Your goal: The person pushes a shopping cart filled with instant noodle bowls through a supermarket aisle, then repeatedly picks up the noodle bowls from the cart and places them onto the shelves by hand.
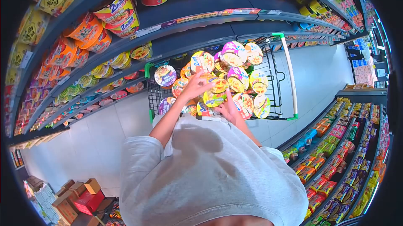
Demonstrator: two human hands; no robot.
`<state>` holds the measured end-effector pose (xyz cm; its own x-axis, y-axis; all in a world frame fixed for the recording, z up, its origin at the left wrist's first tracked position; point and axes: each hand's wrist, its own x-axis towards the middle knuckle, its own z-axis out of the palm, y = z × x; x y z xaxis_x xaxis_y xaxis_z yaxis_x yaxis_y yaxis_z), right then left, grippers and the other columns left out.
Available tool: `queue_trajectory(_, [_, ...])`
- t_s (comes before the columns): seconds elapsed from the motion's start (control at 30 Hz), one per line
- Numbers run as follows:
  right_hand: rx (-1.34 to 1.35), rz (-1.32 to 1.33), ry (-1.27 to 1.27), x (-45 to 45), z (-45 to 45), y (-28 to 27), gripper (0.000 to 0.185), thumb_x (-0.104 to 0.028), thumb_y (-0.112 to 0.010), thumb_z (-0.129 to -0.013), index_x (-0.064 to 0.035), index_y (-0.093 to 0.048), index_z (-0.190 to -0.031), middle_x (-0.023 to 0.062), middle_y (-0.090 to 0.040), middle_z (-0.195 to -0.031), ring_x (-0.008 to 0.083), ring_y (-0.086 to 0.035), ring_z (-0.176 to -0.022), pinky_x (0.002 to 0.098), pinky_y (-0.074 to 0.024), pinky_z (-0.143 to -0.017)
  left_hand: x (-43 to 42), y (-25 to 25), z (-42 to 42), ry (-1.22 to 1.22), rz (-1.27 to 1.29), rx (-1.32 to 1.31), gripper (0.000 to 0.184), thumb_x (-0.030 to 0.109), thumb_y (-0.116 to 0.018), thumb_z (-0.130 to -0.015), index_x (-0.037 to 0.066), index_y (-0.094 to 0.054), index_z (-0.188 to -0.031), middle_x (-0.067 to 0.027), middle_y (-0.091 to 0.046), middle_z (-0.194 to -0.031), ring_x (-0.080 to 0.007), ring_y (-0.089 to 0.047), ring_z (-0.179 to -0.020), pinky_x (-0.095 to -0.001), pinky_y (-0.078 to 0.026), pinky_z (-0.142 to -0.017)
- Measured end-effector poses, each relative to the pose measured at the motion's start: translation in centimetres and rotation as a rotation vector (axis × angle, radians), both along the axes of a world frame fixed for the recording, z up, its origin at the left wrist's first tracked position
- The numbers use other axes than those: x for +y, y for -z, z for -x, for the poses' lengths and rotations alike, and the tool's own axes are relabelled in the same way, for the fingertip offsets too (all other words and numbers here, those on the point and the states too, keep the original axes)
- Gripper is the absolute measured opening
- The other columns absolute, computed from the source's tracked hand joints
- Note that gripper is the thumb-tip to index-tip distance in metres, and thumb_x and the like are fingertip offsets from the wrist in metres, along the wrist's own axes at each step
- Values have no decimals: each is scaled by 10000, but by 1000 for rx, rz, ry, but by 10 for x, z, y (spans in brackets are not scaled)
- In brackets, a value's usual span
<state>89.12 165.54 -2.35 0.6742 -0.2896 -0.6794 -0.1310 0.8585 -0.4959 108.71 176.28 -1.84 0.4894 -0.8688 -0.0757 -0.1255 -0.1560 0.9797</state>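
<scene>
A yellow-green noodle cup [214, 99] is between my two hands, over a black wire shopping cart [275, 85] full of noodle cups. My left hand [197, 86] reaches over the cup's upper left side, with its fingers spread over an orange-and-yellow lid [219, 85]. My right hand [228, 107] is wrapped round the cup's lower right side. Around them lie a purple-rimmed cup [234, 53], a white-and-purple cup [165, 76] and several others with colourful lids.
Shelves of noodle cups [119, 11] curve along the top and left. Racks of bagged noodles [336, 154] stand at the lower right. Cardboard boxes [67, 205] and a red box [89, 202] are at the lower left. A person [366, 54] stands far off at the right.
</scene>
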Motion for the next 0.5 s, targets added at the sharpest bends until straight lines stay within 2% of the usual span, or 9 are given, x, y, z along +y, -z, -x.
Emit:
queue_trajectory(0.1, [-18, 69, -4, -8, -7, -22, 684, -591, -444, -979, -124, -363, -1472, 100, -483, -1439, 255, -487, -1309, 466, -444, -1044, 19, -17, 7, 39, 24, 130, 513, 429, -761, -821, 23, -554, -585, -299, -451, -1420, -359, -327, -1435, -416, -416, -1031])
queue_trajectory(0.13, [-24, 121, -39, -11, -11, -32, 678, -581, -435, -987, -113, -363, -1471, 92, -485, -1437, 243, -477, -1319, 462, -438, -1049, 24, -18, 12, -8, 25, 91, 481, 408, -765, -822, 27, -562, -612, -282, -516, -1339, -349, -377, -1401, -408, -429, -1013])
queue_trajectory(0.23, [48, 276, -143, -17, -25, -61, 654, -541, -431, -1001, -63, -410, -1447, 101, -514, -1408, 206, -467, -1321, 404, -389, -1082, 33, -1, 10, -16, -46, 17, 431, 374, -751, -855, 52, -513, -698, -162, -545, -1224, -271, -504, -1225, -368, -417, -964])
queue_trajectory(0.27, [86, 345, -165, -19, -30, -62, 646, -533, -432, -1003, -50, -432, -1431, 105, -521, -1400, 200, -466, -1318, 383, -372, -1091, 37, -11, 8, 23, -119, 16, 443, 403, -751, -854, 73, -475, -746, -50, -530, -902, -155, -546, -869, -292, -443, -760])
queue_trajectory(0.33, [148, 571, -280, -25, -38, -65, 637, -514, -436, -1005, -7, -486, -1387, 118, -528, -1390, 188, -467, -1298, 312, -314, -1106, 43, -28, 12, -21, -228, 137, 440, 416, -750, -853, 89, -462, -791, -16, -511, -832, -113, -485, -748, -263, -399, -662])
queue_trajectory(0.37, [168, 620, -316, -28, -42, -64, 662, -542, -423, -999, -11, -493, -1388, 123, -505, -1416, 198, -440, -1322, 327, -286, -1122, 46, -32, 13, -46, -282, 196, 441, 422, -749, -853, 97, -455, -813, 1, -501, -797, -91, -455, -688, -248, -377, -613])
queue_trajectory(0.4, [186, 671, -353, -30, -46, -63, 688, -570, -410, -992, -16, -501, -1389, 129, -482, -1442, 208, -413, -1346, 343, -258, -1137, 49, -30, 9, -1, -329, 252, 452, 457, -724, -869, 108, -443, -923, -28, -535, -872, -92, -524, -746, -245, -443, -652])
queue_trajectory(0.43, [203, 721, -391, -30, -49, -62, 714, -598, -397, -986, -20, -509, -1391, 134, -458, -1468, 218, -386, -1370, 358, -229, -1153, 54, -22, 7, -44, -331, 352, 451, 464, -710, -877, 108, -438, -935, -39, -542, -890, -101, -548, -780, -259, -467, -687])
queue_trajectory(0.5, [191, 657, -346, -26, -56, -76, 713, -619, -375, -981, -41, -517, -1374, 102, -527, -1377, 196, -467, -1265, 356, -318, -1075, 65, 5, 3, -134, -330, 549, 452, 479, -682, -894, 110, -430, -959, -61, -556, -926, -119, -595, -850, -286, -515, -757])
